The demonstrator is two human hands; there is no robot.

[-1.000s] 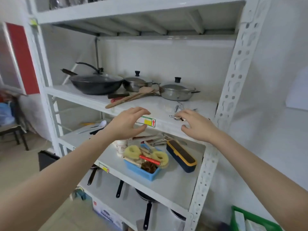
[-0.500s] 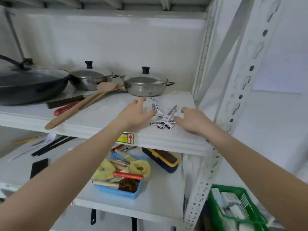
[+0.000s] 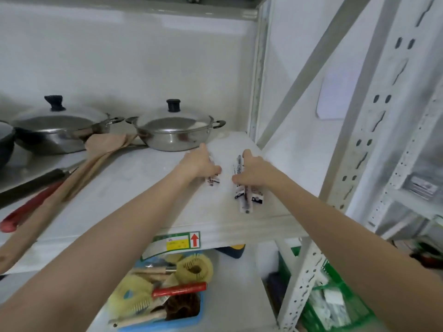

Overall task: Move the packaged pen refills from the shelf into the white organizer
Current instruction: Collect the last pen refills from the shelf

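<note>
Packaged pen refills lie on the white shelf (image 3: 134, 188) near its right end, in two small bunches. My left hand (image 3: 200, 164) closes over the left bunch (image 3: 212, 180); only the packets' near ends stick out below my fingers. My right hand (image 3: 251, 171) presses on the right bunch (image 3: 247, 197), whose clear packets with black print reach toward the shelf's front edge. Whether either bunch is lifted off the shelf is unclear. No white organizer is in view.
Two lidded steel pans (image 3: 175, 130) and a wooden spatula (image 3: 100, 149) sit just left of and behind my hands. A slanted brace and the perforated post (image 3: 374, 130) stand to the right. Below are a blue bin of brushes (image 3: 165, 298) and a green basket (image 3: 333, 305).
The camera has moved closer and higher over the shelf. Both hands went from hovering at the shelf edge to resting on the refill packets, which are now split into two bunches.
</note>
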